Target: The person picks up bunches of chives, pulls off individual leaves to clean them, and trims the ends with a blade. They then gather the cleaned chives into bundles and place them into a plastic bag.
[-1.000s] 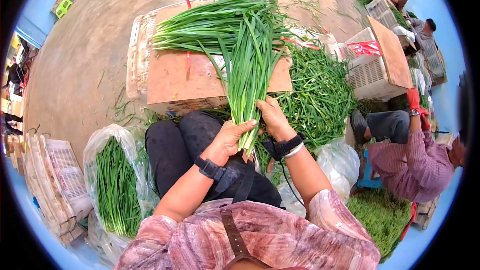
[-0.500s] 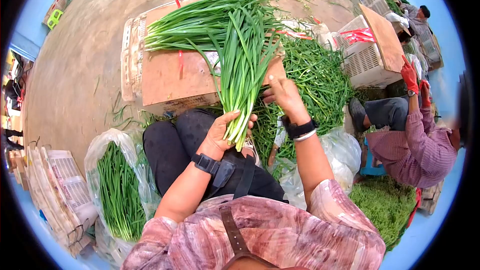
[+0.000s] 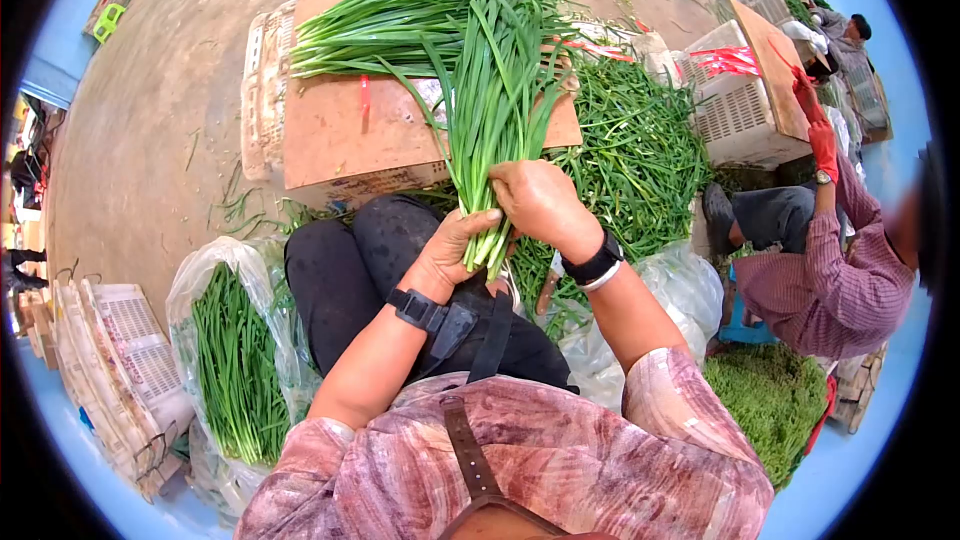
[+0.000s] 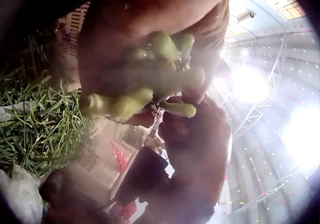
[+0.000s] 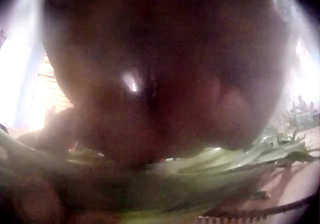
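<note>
In the head view a bunch of long green stalks (image 3: 492,120) slants from the board down to the lap. The left hand (image 3: 455,248) grips it near the pale cut ends, thumb laid across. Just above, the right hand (image 3: 540,202) lies on the stalks with its fingers bent over them; its fingertips are partly hidden. A second bunch (image 3: 390,25) lies crosswise on the brown board (image 3: 370,145), its leaves under the first. Close up in the left wrist view are the blurred stalk ends (image 4: 132,103). The right wrist view is dark and blurred, with leaves (image 5: 215,164) below the hand.
Loose greens (image 3: 640,150) are heaped right of the board, with a knife (image 3: 549,285) beside the right knee. A plastic bag of greens (image 3: 235,370) stands at the left, near stacked crates (image 3: 125,350). Another person (image 3: 830,280) sits at the right.
The right hand left the stalk ends, moved off to the right, and has come back onto the bunch higher up. The left hand has kept its grip.
</note>
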### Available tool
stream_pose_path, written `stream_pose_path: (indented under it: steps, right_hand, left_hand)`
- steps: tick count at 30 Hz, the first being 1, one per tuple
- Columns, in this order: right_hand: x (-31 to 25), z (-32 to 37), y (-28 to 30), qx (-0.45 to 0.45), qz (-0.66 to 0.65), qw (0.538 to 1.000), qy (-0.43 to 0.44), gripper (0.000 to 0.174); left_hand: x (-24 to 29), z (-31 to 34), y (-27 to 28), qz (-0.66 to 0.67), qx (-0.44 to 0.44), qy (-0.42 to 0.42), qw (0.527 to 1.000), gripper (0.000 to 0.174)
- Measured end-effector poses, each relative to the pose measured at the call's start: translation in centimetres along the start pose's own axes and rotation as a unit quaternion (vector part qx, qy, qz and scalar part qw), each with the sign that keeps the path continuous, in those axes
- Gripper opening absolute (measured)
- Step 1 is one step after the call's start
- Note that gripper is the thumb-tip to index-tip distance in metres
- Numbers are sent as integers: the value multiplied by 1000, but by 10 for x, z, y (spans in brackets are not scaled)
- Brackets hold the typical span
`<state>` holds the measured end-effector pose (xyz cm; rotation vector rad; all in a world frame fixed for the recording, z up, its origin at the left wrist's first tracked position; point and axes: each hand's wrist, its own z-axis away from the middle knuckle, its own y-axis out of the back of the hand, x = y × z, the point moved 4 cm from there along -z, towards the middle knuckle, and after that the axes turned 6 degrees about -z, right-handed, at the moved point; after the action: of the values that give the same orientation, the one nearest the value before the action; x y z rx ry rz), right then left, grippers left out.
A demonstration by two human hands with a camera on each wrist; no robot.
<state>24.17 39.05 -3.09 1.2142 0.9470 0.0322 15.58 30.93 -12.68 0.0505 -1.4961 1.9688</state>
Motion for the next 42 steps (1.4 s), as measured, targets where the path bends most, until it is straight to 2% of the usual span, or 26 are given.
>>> stream_pose_path:
  steps: [1,2,4,6,8,11,12,13,15,18,19,20,21,24,25,27,28,30,31,33,35,39,40,41,42]
  right_hand:
    - [-6,1,0,6,24,1000,8,24]
    - [-10,0,2,-2,30,1000,9,23]
    - [-16,1,5,-17,42,999,11,24]
    - [-7,1,9,47,-23,999,-1,24]
    - [8,2,12,104,-77,992,-7,25]
    - [35,3,9,55,-189,977,-79,26]
    - [33,6,13,34,-285,945,-160,29]
    - [42,7,10,42,-316,932,-174,28]
    - [41,7,15,63,-233,957,-159,27]
    - [21,6,24,134,-128,980,-72,22]
    - [19,4,20,122,-115,985,-46,21]
    - [18,-1,15,111,-103,988,-19,20]
    - [16,-3,10,100,-90,991,8,19]
    - [18,-7,-5,49,14,996,-73,25]
    - [21,-7,-9,38,51,993,-94,25]
    - [29,-7,-12,58,0,993,-102,23]
    - [30,-5,-11,77,-46,991,-103,22]
    - [26,1,-5,123,-125,979,-105,19]
    - [20,6,-1,135,-107,978,-119,19]
    - [1,16,7,162,-111,976,-89,17]
    - [-16,21,11,177,-160,971,-1,15]
    - [-30,20,-8,70,-290,954,39,13]
    - [-47,25,4,72,-237,964,97,11]
    - [-54,29,5,57,-300,947,101,10]
    - [-57,33,9,28,-405,910,86,8]
  left_hand:
    - [0,1,2,-22,18,-13,1000,30]
    - [1,0,0,-41,-12,-24,999,30]
    - [-3,-2,5,29,-20,14,999,30]
    - [-4,-5,5,108,-48,41,992,31]
    - [-1,-5,0,132,-52,36,989,34]
    - [2,-5,-2,143,-78,22,986,39]
    - [4,-4,-6,157,-86,33,983,41]
    - [6,-1,-11,171,-93,43,980,42]
    - [9,4,-21,180,-93,33,979,44]
    - [7,2,-16,212,-113,45,970,43]
    - [6,1,-15,226,-122,55,965,42]
    - [4,0,-13,173,-94,54,979,40]
    - [2,0,-11,181,-86,52,978,40]
    - [-6,-6,0,187,-44,38,981,38]
    - [-7,-8,2,193,-65,36,978,37]
    - [-9,-9,2,206,-105,35,972,36]
    - [-12,-11,5,162,-57,25,985,35]
    - [-14,-14,5,200,-69,35,977,36]
    - [-14,-14,4,219,-75,39,972,36]
    - [-12,-13,-1,187,-45,23,981,36]
    - [-10,-13,-7,167,1,7,986,35]
    - [-21,-18,16,136,-77,35,987,32]
    - [-22,-19,18,105,-94,-19,990,31]
    - [-23,-19,21,74,-107,-74,989,30]
    - [-24,-18,24,47,-117,-129,984,30]
